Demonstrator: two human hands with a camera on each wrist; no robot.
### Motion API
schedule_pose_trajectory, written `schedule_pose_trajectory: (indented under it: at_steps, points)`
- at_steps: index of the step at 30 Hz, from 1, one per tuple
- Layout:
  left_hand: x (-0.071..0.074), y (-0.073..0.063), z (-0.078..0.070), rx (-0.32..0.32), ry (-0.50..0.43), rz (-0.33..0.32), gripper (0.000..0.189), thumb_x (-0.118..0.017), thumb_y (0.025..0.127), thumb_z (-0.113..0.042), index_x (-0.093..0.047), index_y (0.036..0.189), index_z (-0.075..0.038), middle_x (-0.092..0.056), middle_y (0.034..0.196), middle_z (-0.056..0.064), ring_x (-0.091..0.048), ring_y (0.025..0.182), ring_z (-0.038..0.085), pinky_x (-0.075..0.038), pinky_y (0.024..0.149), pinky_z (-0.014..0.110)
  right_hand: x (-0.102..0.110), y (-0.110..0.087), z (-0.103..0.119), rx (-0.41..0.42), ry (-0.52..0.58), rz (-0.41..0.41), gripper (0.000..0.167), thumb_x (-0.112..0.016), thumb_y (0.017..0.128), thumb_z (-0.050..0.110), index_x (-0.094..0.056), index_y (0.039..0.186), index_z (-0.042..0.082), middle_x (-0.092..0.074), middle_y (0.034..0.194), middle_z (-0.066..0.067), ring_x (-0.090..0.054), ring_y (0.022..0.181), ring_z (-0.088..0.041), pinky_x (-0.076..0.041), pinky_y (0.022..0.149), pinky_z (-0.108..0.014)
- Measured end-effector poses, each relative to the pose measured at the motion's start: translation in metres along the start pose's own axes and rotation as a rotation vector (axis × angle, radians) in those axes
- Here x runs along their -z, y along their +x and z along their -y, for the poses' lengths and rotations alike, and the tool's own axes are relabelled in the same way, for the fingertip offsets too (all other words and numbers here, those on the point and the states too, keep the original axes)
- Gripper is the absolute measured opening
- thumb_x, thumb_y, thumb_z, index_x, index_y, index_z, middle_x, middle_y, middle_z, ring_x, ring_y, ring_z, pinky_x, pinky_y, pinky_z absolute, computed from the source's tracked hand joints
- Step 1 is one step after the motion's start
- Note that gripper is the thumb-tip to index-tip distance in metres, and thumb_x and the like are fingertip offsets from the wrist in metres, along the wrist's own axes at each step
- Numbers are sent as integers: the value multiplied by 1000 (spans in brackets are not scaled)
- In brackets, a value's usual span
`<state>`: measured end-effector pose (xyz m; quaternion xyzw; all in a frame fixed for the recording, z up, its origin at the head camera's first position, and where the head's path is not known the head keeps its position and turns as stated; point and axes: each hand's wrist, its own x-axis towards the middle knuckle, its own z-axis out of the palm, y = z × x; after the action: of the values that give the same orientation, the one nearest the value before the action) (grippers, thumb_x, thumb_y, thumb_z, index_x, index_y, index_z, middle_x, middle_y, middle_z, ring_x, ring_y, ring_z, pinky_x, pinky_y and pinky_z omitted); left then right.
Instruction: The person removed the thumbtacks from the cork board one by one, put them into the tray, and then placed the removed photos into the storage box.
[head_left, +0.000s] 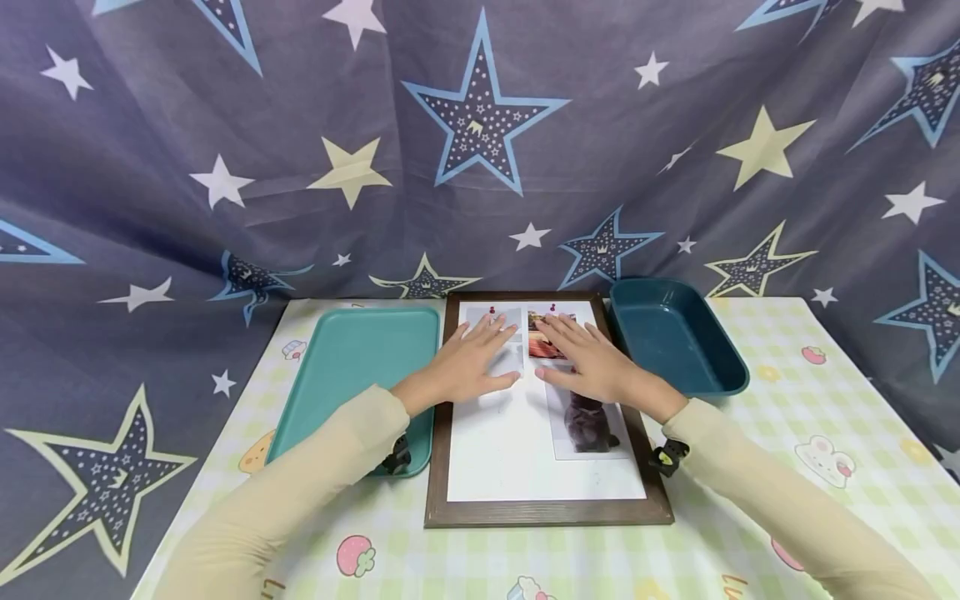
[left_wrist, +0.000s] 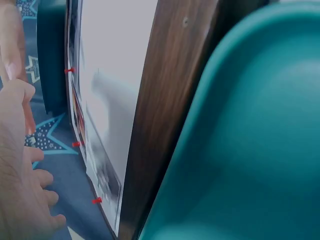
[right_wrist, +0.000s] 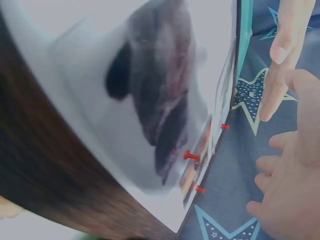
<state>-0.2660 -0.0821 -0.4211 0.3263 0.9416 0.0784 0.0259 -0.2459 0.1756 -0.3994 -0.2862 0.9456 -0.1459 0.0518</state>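
A brown-framed white board (head_left: 502, 467) lies on the table, with photos fixed to its upper part by red pushpins (right_wrist: 191, 156). My left hand (head_left: 467, 365) hovers over the upper left photos, fingers spread and straight. Over the upper right part is my right hand (head_left: 588, 362), also spread, partly covering a reddish photo (head_left: 547, 346) and the top of a photo of a dark furry animal (head_left: 588, 425). In both wrist views the hands are raised off the board, palms toward it, holding nothing. Pale photos (head_left: 510, 360) under the left hand are partly hidden.
A flat teal tray (head_left: 356, 367) lies left of the board, close against its frame. At the right stands a deeper dark teal bin (head_left: 663, 342). A checked tablecloth (head_left: 450, 567) covers the table, and a star-patterned curtain (head_left: 300, 108) hangs behind it.
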Motion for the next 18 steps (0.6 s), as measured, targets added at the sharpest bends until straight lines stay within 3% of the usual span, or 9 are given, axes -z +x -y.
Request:
schedule_pose_trajectory:
  at_steps: [8,18]
  points:
    - [11,0,7,-15,-31,-30,79,-48,101,-59,-23,164,-16,-22,169,14,-18,157,34,-14,128,57,23,7,4,28,36,-51,76,-55,102,50,-26,163,14,-22,169,-14,-15,158,-35,-15,126,-62]
    - [11,2,15,-3,-33,-23,76,-49,102,-55,-26,163,-16,-19,169,13,-20,157,35,-18,127,58,55,23,11,7,203,-158,71,-55,104,46,-29,162,16,-29,168,-11,-26,155,-34,-30,121,-63]
